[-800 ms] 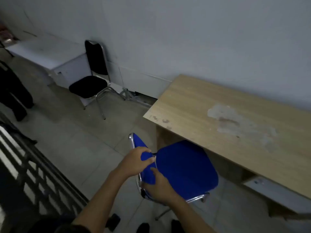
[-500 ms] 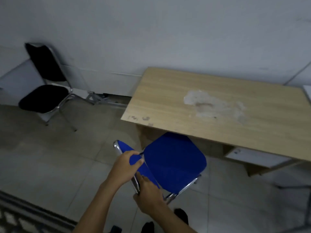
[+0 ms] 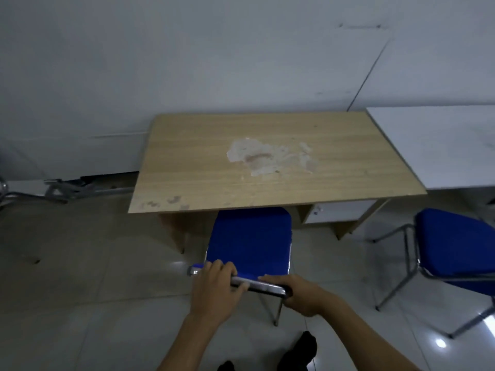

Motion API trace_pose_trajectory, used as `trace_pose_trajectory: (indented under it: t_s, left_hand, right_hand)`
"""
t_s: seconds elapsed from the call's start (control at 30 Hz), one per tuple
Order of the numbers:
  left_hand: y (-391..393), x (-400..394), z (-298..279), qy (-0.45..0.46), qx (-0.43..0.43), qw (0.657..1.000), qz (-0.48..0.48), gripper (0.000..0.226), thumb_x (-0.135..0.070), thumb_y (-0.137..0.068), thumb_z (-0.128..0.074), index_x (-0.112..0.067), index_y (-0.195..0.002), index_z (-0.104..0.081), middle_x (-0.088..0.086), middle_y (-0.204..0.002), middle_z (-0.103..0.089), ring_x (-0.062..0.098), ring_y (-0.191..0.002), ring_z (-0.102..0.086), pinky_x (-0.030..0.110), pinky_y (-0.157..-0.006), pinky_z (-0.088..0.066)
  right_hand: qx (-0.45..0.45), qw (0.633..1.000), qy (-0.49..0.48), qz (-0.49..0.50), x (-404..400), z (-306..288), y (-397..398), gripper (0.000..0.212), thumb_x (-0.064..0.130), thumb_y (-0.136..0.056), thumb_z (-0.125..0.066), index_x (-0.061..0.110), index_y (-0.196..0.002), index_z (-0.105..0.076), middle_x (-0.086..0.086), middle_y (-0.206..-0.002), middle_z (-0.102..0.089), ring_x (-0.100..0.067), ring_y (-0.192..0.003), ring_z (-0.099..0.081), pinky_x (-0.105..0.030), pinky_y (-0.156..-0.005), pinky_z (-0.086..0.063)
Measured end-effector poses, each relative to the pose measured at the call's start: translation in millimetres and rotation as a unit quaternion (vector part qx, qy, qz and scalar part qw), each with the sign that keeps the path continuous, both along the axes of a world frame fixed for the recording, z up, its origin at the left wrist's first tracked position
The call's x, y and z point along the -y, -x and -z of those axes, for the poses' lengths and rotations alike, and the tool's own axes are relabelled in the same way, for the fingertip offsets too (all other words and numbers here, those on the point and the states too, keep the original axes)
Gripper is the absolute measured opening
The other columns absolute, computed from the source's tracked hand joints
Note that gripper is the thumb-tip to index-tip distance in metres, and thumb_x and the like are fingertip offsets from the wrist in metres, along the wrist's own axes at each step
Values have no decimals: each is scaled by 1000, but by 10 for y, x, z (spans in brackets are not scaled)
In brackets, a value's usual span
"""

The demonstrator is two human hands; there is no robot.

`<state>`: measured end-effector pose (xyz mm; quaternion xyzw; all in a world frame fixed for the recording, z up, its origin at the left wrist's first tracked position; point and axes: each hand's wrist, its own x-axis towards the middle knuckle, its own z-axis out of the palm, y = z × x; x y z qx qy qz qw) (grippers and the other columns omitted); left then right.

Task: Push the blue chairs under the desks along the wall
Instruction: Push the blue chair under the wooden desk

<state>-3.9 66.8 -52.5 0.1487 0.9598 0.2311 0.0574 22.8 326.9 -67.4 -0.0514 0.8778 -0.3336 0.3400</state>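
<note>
Squarely ahead of both hands (image 3: 214,291), blue chair (image 3: 250,241).

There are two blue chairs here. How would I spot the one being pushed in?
Find the wooden desk with the pale worn patch against the wall. The blue chair sits at its front edge, seat partly beneath. Unlike the other blue chair, both hands grip its backrest.

Pale tiled floor (image 3: 80,290), glossy w/ light glare at lower right. On it: wooden desk (image 3: 267,162) vs the wall, top bare except a whitish peeled patch (image 3: 265,156) mid-surface & small scuffs nr front left corner. Blue chair (image 3: 249,242) stands on floor, seat front just under desk edge. 2nd blue chair (image 3: 455,245) on floor at right, in front of white desk (image 3: 434,145). Grey metal bits (image 3: 67,187) lie by wall at left.
</note>
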Motion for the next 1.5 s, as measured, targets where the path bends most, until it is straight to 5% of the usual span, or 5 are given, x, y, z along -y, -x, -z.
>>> trace_pose_trajectory:
  t_s: [0.23,0.4,0.6,1.1,1.5]
  left_hand:
    - [-324,-230,68,-10,89,995,-52,46,-82,-69,-66,-39,-75,-49,-21,-79,-53,0,-80,-46,24,-72,-36]
    - [-579,-78,134,18,123,981,-152,81,-103,-57,-41,-53,-120,-46,-19,-136,-42,11,-128,-39,38,-110,-28]
    - [-563,18,216,-213,248,883,-337,133,-63,-40,-98,-22,-150,-35,7,-153,-34,25,-138,-35,48,-115,-37]
    - [684,-166,488,-288,217,874,-326,114,-83,-34,-88,-39,-126,-36,-3,-136,-34,14,-111,-52,24,-77,-50]
    - [1789,-264,420,-289,216,881,-307,141,-89,-31,-82,-19,-144,-37,7,-146,-38,17,-117,-46,32,-90,-46]
  right_hand:
    - [-119,988,-70,74,-185,249,-425,62,8,-95,-63,48,-141,-57,16,-155,-49,-7,-145,-40,-38,-121,-30]
    - [-170,942,32,286,92,211,-848,72,17,-79,-80,61,-128,-50,16,-146,-49,-10,-135,-48,-21,-109,-39]
    - [-47,858,93,502,575,138,-856,126,54,-56,-97,33,-158,-25,0,-170,-1,-25,-156,-9,-50,-122,-26]
    - [-89,863,158,472,207,300,519,130,85,-54,-79,32,-156,-18,3,-166,5,-34,-153,-20,-50,-115,-40]
    - [-72,879,157,444,56,258,1637,124,70,-71,-81,26,-162,-10,-7,-170,18,-26,-157,5,-44,-117,-27]
